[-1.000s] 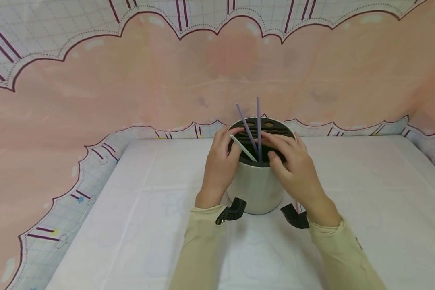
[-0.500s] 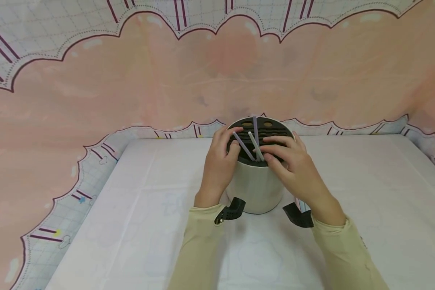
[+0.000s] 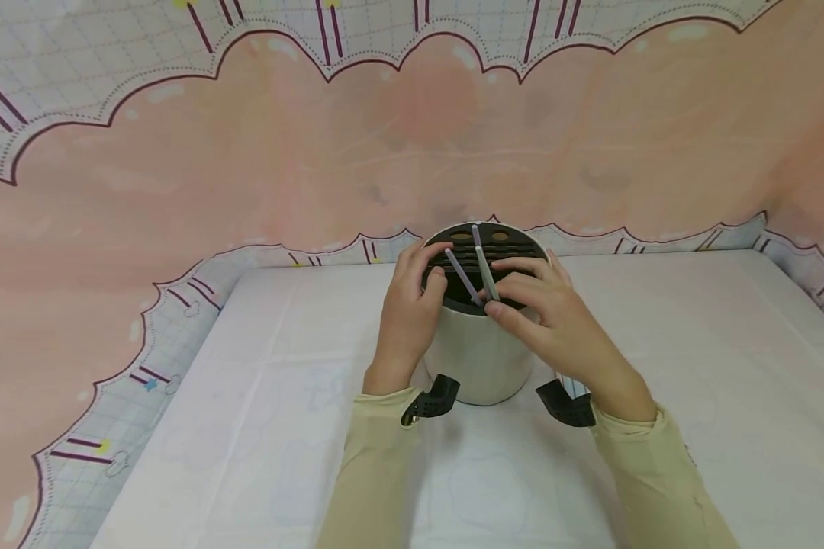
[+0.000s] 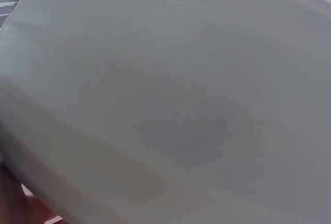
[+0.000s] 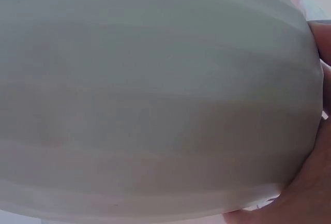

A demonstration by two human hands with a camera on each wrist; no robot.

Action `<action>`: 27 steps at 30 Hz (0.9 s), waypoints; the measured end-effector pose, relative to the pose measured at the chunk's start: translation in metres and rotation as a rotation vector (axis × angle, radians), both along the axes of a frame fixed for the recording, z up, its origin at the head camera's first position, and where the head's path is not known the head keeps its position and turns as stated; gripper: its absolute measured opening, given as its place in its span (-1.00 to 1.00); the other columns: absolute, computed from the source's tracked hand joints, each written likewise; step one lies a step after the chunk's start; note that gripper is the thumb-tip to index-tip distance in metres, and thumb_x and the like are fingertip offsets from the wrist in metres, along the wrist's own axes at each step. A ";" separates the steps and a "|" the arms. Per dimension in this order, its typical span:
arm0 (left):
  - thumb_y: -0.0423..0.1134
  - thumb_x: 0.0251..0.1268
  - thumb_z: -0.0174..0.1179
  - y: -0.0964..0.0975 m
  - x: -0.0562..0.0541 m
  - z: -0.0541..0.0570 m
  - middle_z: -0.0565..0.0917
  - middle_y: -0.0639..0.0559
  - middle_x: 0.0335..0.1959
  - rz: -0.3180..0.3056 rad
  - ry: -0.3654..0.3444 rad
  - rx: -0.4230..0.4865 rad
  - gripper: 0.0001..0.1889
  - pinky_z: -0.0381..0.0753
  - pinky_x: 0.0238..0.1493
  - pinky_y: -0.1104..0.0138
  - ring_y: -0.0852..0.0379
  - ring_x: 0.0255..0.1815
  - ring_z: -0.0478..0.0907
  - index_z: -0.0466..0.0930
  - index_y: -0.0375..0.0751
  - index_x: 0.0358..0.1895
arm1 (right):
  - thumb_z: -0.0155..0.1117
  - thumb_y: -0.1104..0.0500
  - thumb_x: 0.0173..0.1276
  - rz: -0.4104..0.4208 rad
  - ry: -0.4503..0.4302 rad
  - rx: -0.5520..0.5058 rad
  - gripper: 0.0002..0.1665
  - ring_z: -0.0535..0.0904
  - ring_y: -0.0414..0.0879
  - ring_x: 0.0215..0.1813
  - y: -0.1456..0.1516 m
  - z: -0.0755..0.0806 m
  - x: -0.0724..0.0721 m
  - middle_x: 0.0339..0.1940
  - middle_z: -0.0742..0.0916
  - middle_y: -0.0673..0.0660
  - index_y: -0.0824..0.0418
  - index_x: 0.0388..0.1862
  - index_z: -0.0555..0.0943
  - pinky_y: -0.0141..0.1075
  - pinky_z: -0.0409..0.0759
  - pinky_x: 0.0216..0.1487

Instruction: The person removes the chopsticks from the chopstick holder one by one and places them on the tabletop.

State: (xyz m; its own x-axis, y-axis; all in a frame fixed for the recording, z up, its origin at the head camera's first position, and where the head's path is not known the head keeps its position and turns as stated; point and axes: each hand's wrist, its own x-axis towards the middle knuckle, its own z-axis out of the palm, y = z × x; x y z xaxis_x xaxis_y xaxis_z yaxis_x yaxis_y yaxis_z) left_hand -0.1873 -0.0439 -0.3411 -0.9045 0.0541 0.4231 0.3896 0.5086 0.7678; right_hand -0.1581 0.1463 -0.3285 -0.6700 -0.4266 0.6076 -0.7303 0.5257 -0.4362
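Note:
A round whitish pen holder (image 3: 479, 358) with a black slotted top (image 3: 515, 250) stands upright on the table. My left hand (image 3: 407, 324) holds its left rim, thumb over the opening. The right hand (image 3: 556, 328) reaches over the right rim and pinches a pale green stick (image 3: 484, 267) near its lower end. One purple stick (image 3: 460, 273) leans left in the front opening; another purple stick (image 3: 477, 233) rises behind the green one. Both wrist views are filled by the holder's pale wall (image 4: 170, 100), with part of the right hand (image 5: 305, 182) at the right wrist view's edge.
A white cloth (image 3: 302, 427) covers the table. Behind it hangs a peach-coloured sheet (image 3: 357, 160) with a scalloped, striped border. Black straps (image 3: 439, 396) sit at both wrists, close to the holder's front.
The purple sticks have sunk lower into the holder. The pale green stick has swung from leaning left to nearly upright, and the right thumb has moved left toward its base. The left hand stays put.

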 end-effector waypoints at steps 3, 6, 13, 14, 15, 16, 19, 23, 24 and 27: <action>-0.07 0.30 -0.23 -0.001 -0.001 0.000 0.18 0.25 0.29 0.000 0.005 0.001 -0.62 0.26 0.12 0.19 0.25 0.26 0.15 0.40 0.21 0.14 | 0.11 0.08 0.28 -0.027 -0.063 -0.022 -0.84 0.26 -0.11 0.21 0.000 0.001 0.001 0.03 0.54 -0.07 -0.02 -0.24 0.63 -0.05 0.15 0.18; -0.07 0.30 -0.22 -0.002 -0.001 -0.001 0.17 0.26 0.29 -0.007 0.005 0.005 -0.62 0.26 0.13 0.19 0.27 0.27 0.14 0.40 0.21 0.14 | 0.08 0.06 0.30 -0.069 -0.122 -0.042 -0.80 0.29 -0.09 0.20 0.000 0.001 0.003 0.14 0.46 -0.02 -0.01 -0.21 0.64 -0.13 0.40 -0.08; -0.09 0.29 -0.21 -0.001 -0.001 0.000 0.16 0.21 0.30 -0.017 0.003 0.009 -0.62 0.26 0.12 0.18 0.22 0.27 0.15 0.41 0.19 0.13 | 0.04 0.10 0.32 -0.100 -0.128 -0.126 -0.77 0.38 -0.18 0.14 0.003 0.000 0.002 0.06 0.54 -0.05 0.07 -0.19 0.64 -0.30 0.39 -0.04; -0.09 0.29 -0.21 0.000 -0.001 0.001 0.16 0.20 0.31 -0.019 0.002 0.009 -0.62 0.26 0.12 0.17 0.21 0.27 0.15 0.41 0.18 0.13 | 0.04 0.10 0.33 -0.100 -0.126 -0.145 -0.77 0.39 -0.20 0.14 0.004 0.000 0.001 0.05 0.55 -0.06 0.08 -0.20 0.64 -0.34 0.38 -0.02; -0.09 0.29 -0.21 0.000 -0.001 0.001 0.16 0.20 0.31 -0.019 0.001 0.007 -0.62 0.26 0.12 0.17 0.20 0.27 0.15 0.41 0.18 0.13 | 0.04 0.11 0.33 -0.100 -0.122 -0.162 -0.77 0.38 -0.21 0.14 0.005 0.000 0.001 0.02 0.57 -0.06 0.09 -0.20 0.64 -0.37 0.36 0.01; -0.09 0.29 -0.21 0.001 0.000 0.001 0.16 0.19 0.31 -0.019 0.001 0.006 -0.62 0.26 0.11 0.17 0.20 0.27 0.15 0.41 0.18 0.13 | 0.04 0.12 0.33 -0.098 -0.120 -0.177 -0.78 0.38 -0.22 0.15 0.006 0.000 0.001 0.01 0.58 -0.05 0.10 -0.21 0.64 -0.40 0.34 0.02; -0.10 0.29 -0.21 0.001 0.000 0.002 0.17 0.19 0.31 -0.016 -0.001 0.004 -0.62 0.27 0.11 0.16 0.19 0.27 0.16 0.41 0.17 0.13 | 0.04 0.12 0.33 -0.100 -0.120 -0.202 -0.78 0.38 -0.25 0.16 0.007 0.000 0.000 -0.04 0.61 -0.07 0.10 -0.23 0.64 -0.43 0.30 0.07; -0.10 0.29 -0.22 0.001 0.000 0.003 0.17 0.20 0.31 -0.005 -0.003 0.001 -0.62 0.27 0.11 0.16 0.20 0.27 0.16 0.41 0.18 0.13 | 0.04 0.09 0.33 -0.121 -0.141 -0.221 -0.78 0.43 -0.29 0.09 0.007 0.001 -0.001 -0.12 0.63 -0.12 0.06 -0.24 0.64 -0.44 0.34 0.03; -0.10 0.28 -0.22 0.001 0.000 0.002 0.17 0.20 0.30 -0.002 -0.003 -0.001 -0.62 0.27 0.11 0.17 0.21 0.27 0.16 0.41 0.19 0.13 | 0.04 0.09 0.33 -0.129 -0.145 -0.222 -0.78 0.44 -0.30 0.06 0.007 0.001 -0.001 -0.14 0.63 -0.14 0.06 -0.23 0.63 -0.45 0.35 0.01; -0.11 0.28 -0.23 0.000 0.000 0.001 0.17 0.22 0.30 0.004 -0.002 -0.001 -0.62 0.25 0.13 0.17 0.22 0.27 0.15 0.41 0.20 0.12 | 0.04 0.11 0.33 -0.153 -0.145 -0.226 -0.79 0.47 -0.31 0.01 0.005 0.005 0.002 -0.19 0.65 -0.11 0.07 -0.25 0.63 -0.49 0.37 -0.05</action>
State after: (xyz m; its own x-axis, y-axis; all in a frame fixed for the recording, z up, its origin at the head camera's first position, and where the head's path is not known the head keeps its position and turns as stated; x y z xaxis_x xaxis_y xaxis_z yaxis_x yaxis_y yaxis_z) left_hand -0.1873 -0.0439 -0.3398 -0.9057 0.0511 0.4208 0.3858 0.5107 0.7683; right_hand -0.1562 0.1513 -0.3235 -0.8026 -0.1785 0.5692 -0.5717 0.5027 -0.6484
